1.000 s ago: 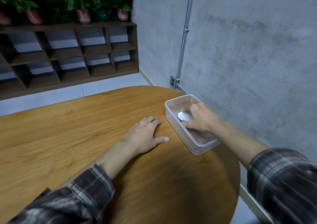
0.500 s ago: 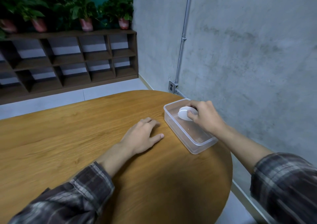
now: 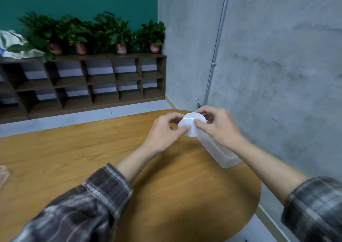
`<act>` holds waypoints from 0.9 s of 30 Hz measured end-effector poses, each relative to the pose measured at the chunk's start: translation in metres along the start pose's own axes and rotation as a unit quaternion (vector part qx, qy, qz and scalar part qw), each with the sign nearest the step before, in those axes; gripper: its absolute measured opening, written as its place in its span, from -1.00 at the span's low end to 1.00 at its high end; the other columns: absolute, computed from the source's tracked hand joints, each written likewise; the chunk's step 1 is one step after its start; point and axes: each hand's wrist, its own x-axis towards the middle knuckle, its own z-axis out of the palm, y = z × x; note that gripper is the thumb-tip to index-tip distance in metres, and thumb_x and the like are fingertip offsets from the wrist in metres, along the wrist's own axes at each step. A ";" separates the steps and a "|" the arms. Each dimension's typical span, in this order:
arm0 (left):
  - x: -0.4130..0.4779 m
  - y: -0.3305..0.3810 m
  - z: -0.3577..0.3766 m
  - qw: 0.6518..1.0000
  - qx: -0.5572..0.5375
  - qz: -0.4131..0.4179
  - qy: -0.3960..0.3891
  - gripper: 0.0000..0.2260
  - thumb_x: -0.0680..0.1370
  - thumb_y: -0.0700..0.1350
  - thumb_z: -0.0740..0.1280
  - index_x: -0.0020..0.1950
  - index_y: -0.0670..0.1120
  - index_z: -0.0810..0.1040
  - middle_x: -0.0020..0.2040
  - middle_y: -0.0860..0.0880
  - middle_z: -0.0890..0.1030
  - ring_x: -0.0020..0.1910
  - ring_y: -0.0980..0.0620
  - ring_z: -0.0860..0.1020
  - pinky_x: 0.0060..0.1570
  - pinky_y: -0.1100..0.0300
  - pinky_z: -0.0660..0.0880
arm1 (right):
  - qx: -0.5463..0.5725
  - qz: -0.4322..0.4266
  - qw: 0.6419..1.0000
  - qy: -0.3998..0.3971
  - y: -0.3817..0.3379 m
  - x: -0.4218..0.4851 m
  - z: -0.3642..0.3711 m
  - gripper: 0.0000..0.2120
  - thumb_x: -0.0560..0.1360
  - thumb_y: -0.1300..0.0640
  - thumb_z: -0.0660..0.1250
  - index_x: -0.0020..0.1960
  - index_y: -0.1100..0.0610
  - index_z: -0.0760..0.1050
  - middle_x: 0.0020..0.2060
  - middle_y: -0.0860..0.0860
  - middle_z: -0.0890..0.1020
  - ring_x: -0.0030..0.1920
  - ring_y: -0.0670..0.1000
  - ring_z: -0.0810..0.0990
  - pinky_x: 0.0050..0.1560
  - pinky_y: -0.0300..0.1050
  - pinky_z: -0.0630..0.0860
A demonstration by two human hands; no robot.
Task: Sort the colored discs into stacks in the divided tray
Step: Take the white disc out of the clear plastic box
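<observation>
Two white discs [image 3: 192, 124], face to face and slightly offset, raised off the wooden table [image 3: 74, 158] and gripped by both hands at once. Left hand [image 3: 162, 132]: thumb tip pressed on the nearer disc's rim, remaining fingers curled round the far side, closed to a narrow pinch on the pair. Right hand [image 3: 220, 126]: thumb laid against the discs' right edge, fingers curled over the top and back, likewise closed on the pair. Position of the discs: in the air, in front of the far end of the clear tray [image 3: 216, 151] as seen from the head view; contact with the tray not determinable. Clear tray: resting on the table near its right edge, close to the concrete wall [image 3: 277, 75], partly hidden by the right hand and forearm; dividers and contents too blurred to make out. Plaid sleeves [image 3: 103, 191] on both forearms. Behind the table: a dark shelf unit [image 3: 103, 78] topped with potted plants [image 3: 118, 36], and a metal conduit [image 3: 218, 38] running down the wall.
</observation>
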 end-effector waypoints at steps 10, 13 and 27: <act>-0.082 -0.031 -0.128 0.996 0.078 -0.034 0.030 -0.92 0.59 -0.11 0.46 0.05 -0.01 0.75 -0.07 0.12 0.75 -0.08 0.11 0.65 0.03 0.12 0.61 | -0.006 -0.066 0.995 -0.081 -0.071 -0.003 0.098 -0.85 0.43 0.20 0.54 -0.05 0.02 0.65 -0.24 -0.11 0.66 -0.25 -0.12 0.60 -0.12 -0.18 0.60; -0.112 -0.039 -0.170 0.992 0.108 -0.051 0.040 -0.89 0.60 -0.13 0.44 0.07 0.03 0.74 -0.05 0.17 0.74 -0.12 0.20 0.62 -0.02 0.25 0.58 | -0.003 -0.102 0.986 -0.128 -0.096 -0.005 0.140 -0.89 0.48 0.18 0.52 -0.01 0.03 0.67 -0.23 -0.05 0.67 -0.23 -0.05 0.63 -0.16 -0.04 0.66; -0.246 -0.096 -0.342 0.953 0.152 -0.191 0.180 -0.97 0.54 -0.05 0.53 -0.07 0.01 0.77 -0.21 0.10 0.74 -0.19 0.19 0.65 -0.14 0.27 0.58 | 0.047 -0.119 0.965 -0.228 -0.203 -0.021 0.325 -0.94 0.56 0.21 0.40 -0.02 0.07 0.60 -0.32 0.03 0.67 -0.44 -0.10 0.62 -0.31 -0.16 0.58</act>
